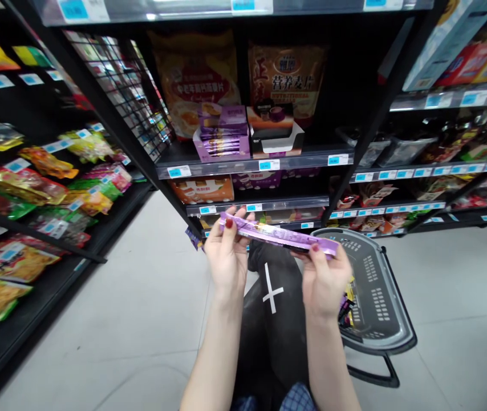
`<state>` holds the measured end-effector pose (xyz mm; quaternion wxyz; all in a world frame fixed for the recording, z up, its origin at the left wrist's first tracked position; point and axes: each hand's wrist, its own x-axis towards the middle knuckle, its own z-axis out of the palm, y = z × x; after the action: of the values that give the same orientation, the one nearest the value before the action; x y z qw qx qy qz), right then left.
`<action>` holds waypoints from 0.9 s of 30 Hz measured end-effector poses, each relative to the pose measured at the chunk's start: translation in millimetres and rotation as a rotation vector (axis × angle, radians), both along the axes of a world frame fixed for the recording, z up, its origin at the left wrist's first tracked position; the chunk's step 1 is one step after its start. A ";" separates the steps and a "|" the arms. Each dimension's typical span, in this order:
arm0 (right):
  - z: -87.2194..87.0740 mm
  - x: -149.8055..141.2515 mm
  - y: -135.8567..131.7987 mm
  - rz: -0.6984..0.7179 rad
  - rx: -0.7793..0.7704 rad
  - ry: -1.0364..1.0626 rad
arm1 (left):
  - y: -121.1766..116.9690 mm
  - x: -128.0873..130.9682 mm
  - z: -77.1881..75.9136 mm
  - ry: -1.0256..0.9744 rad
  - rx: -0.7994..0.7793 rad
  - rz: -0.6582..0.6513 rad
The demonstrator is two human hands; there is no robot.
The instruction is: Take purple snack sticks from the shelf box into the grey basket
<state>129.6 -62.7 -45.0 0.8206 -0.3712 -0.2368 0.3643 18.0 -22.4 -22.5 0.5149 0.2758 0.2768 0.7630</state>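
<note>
A long purple snack sachet (275,234) is held level between both hands in front of the shelves. My left hand (226,251) pinches its left end, thumb on top. Its right end is pinched by my right hand (324,279). More purple sachets stand in an open purple display box (222,137) on the shelf straight ahead. A dark shopping basket (376,291) sits on the floor just behind my right hand, with a few packets inside.
Black shelving (260,165) with blue price tags runs ahead and to the right. Another rack of bright snack bags (33,188) lines the left. A black garment with a white cross (273,291) lies below my hands. Grey floor tiles (141,319) spread between.
</note>
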 end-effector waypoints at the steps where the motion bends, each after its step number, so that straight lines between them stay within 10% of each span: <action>1: 7.5 2.6 -8.2 -0.147 0.007 -0.143 | 3.5 0.9 -2.8 -0.055 -0.031 -0.102; 7: 25.1 12.3 -37.5 -0.727 0.024 -0.823 | 9.2 36.8 -16.6 -0.430 -0.412 -0.511; 14: 11.3 27.3 -30.8 -0.700 0.052 -1.322 | 4.8 81.4 -54.2 -0.657 -0.628 -0.609; 22: 10.4 33.9 -20.9 -0.691 -0.103 -1.306 | 2.7 96.0 -72.3 -0.678 -0.652 -0.574; 27: 5.3 48.9 -13.5 -0.581 -0.245 -0.756 | 12.5 67.2 -50.7 -0.524 -0.475 -0.489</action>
<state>178.4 -76.2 -39.7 0.6951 -0.6220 -0.3601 -0.0148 85.2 -9.9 -73.1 0.7826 0.0038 0.2310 0.5780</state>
